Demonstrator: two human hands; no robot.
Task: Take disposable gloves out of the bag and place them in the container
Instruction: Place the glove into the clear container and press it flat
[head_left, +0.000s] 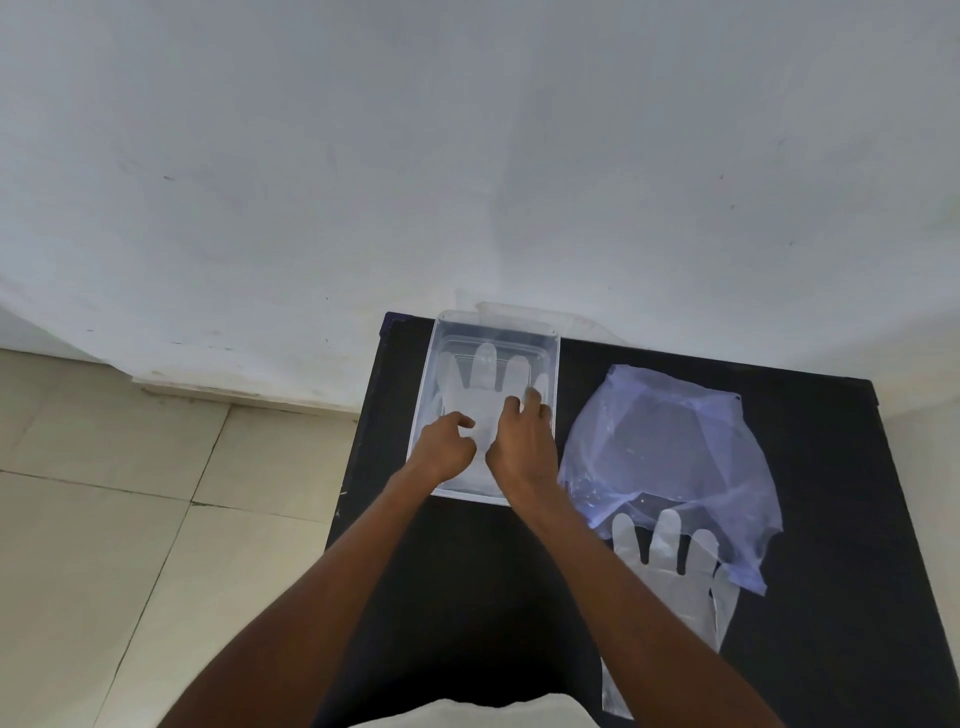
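Observation:
A clear plastic container (422, 410) stands at the far left of the black table (467, 597). A translucent disposable glove (467, 384) lies flat inside it, fingers pointing away from me. Both hands are over the container on that glove. My left hand (447, 441) has its fingers curled on the glove's lower part. My right hand (522, 441) presses its fingertips on the glove near the right wall. A bluish clear bag (675, 457) lies to the right. A second glove (670, 566) sticks out from under the bag's near edge.
The table's left edge runs just beside the container, with a tiled floor (104, 519) below. A white wall (467, 156) rises directly behind the table. A clear lid (524, 312) leans behind the container.

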